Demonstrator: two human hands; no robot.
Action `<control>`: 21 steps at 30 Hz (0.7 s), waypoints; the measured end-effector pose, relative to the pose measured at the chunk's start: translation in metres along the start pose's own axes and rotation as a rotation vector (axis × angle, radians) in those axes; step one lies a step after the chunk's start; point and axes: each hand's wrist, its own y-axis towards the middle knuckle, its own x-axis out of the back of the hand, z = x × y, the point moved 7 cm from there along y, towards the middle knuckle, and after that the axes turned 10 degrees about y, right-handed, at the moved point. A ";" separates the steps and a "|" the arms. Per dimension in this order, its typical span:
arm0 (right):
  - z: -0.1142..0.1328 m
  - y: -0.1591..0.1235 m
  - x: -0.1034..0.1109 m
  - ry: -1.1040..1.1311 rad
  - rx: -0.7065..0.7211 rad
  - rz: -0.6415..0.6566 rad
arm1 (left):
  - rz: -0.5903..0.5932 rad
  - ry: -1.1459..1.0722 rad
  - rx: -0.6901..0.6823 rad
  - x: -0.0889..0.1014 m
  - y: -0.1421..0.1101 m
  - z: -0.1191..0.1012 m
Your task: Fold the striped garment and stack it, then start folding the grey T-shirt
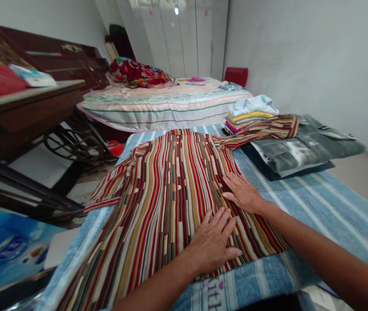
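Observation:
A long-sleeved shirt [171, 194] with red, tan, white and dark stripes lies spread out on a blue striped cloth [300, 207]. Its collar points away from me. One sleeve reaches right, across the folded clothes; the other hangs toward the left edge. My left hand [214, 239] rests flat on the lower right part of the shirt, fingers spread. Just beyond it, my right hand [242, 192] lies flat near the shirt's right side seam, with its fingers stretched out. Neither hand grips the fabric.
Folded grey trousers [300, 147] and a stack of folded clothes [251, 110] lie at the right. Beyond stands a bed [161, 108] with a red floral blanket [138, 73]. To the left are a sewing-machine table [31, 103] and a blue package [11, 246].

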 end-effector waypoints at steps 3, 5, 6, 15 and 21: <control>-0.006 -0.011 -0.008 0.024 -0.015 0.040 | 0.006 -0.013 -0.004 0.000 0.000 0.000; -0.013 -0.012 -0.010 0.040 -0.027 0.059 | 0.011 -0.011 -0.006 0.000 0.001 0.000; -0.015 -0.011 -0.010 0.045 -0.028 0.065 | 0.017 -0.005 -0.004 0.000 0.001 0.000; 0.001 -0.028 0.002 0.031 0.023 -0.006 | 0.017 0.004 0.001 0.000 0.000 -0.001; -0.006 -0.047 -0.016 -0.003 0.041 0.004 | 0.034 -0.013 0.017 0.008 -0.001 -0.004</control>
